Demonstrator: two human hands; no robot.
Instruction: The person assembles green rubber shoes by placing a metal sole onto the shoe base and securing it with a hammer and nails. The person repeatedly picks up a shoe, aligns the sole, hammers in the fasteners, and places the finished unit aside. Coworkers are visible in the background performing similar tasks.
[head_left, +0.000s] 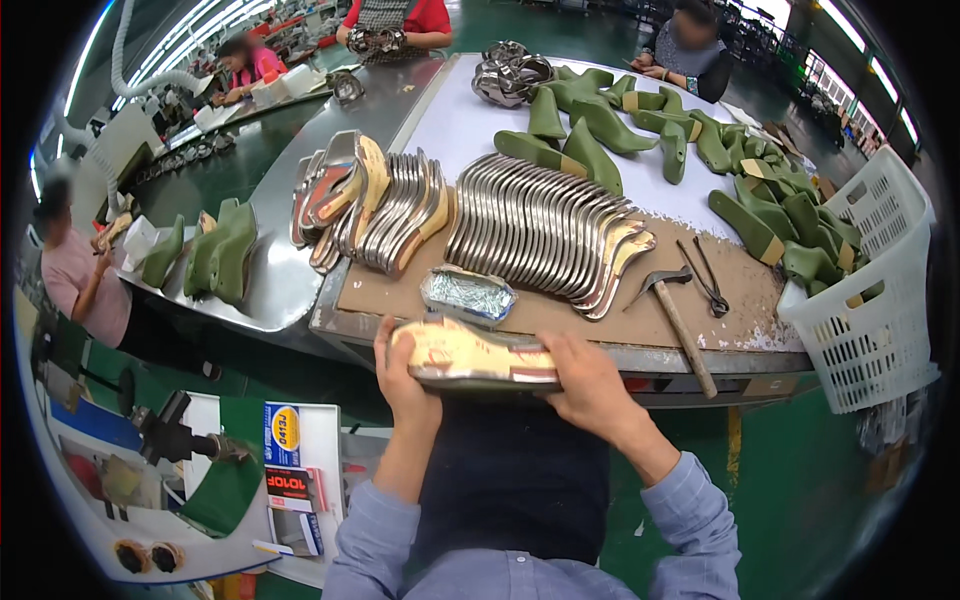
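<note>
Both my hands hold a green shoe last with a cream and brown insole (475, 357) lying along its upper side, in front of the table edge. My left hand (408, 380) grips its left end and my right hand (590, 388) its right end; the fingers underneath are partly hidden. Just beyond lies a small plastic-wrapped tray of nails (468, 295). Behind it stands a long row of silver-edged insoles (535, 225), with another stack of insoles (400, 215) to its left. A hammer (680, 325) and a pair of pincers (712, 285) rest at the right.
Many green shoe lasts (600, 125) lie across the back and right of the table (750, 320). A white slotted basket (870, 290) leans at its right edge. More lasts (222, 250) sit on a metal bench at left. A machine (150, 480) with small boxes stands lower left. Several people work around.
</note>
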